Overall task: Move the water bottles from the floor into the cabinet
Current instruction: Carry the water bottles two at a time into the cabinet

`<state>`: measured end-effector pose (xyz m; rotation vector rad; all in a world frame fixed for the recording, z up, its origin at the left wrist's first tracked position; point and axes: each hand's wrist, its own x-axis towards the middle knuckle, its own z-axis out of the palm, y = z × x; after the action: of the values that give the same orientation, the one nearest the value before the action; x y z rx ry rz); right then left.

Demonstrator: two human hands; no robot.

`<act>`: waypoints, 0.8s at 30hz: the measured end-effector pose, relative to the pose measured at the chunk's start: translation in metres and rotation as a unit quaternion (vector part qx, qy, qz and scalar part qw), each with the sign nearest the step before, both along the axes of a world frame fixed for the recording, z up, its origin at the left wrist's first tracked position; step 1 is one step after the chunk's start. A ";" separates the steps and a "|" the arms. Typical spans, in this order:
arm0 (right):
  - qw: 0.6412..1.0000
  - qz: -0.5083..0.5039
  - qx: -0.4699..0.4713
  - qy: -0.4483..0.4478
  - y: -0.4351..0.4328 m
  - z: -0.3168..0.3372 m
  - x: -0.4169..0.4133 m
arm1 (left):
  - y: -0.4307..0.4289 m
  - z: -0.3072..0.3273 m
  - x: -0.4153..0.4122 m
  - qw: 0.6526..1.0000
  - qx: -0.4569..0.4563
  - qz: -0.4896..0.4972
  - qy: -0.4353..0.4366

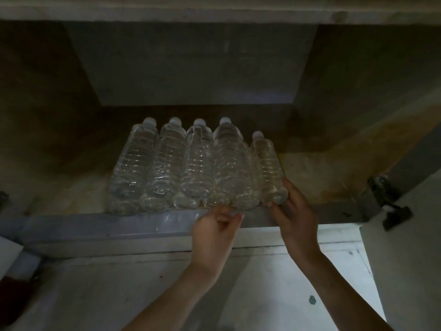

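Water bottles [191, 168]: clear, glossy plastic with ribbed walls that catch highlights; their caps [176, 121] are opaque white plastic, matt. Cabinet floor [310, 173]: wood-like board, matt, stained and worn in patches. Front lip [119, 225] of the cabinet: smooth painted strip with a faint sheen. Hinge [381, 192]: dark metal, dull with small bright glints. Lower panel [262, 271]: white painted surface, matt, scuffed and speckled with marks.

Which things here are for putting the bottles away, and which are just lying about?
For the job: clear plastic water bottles with white caps, lying in a row; dim wooden cabinet shelf; left hand at a bottle's base; right hand gripping the rightmost bottle.

Just lying about: grey metal door hinge; dark red object at lower left, unclear.
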<state>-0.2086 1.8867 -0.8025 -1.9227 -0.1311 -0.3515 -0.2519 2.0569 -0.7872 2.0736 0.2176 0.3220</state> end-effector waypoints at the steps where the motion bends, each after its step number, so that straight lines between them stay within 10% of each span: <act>1: 1.000 0.001 0.002 -0.003 -0.002 -0.001 0.001 | -0.003 0.000 0.005 1.000 0.016 0.001 0.011; 24: 0.996 -0.080 -0.030 -0.037 -0.008 -0.010 0.015 | -0.007 -0.007 0.034 0.999 -0.016 0.013 0.026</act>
<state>-0.1932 1.8790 -0.8129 -1.9846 -0.0369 -0.5322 -0.2179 2.0497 -0.7941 2.0498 0.2793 0.2774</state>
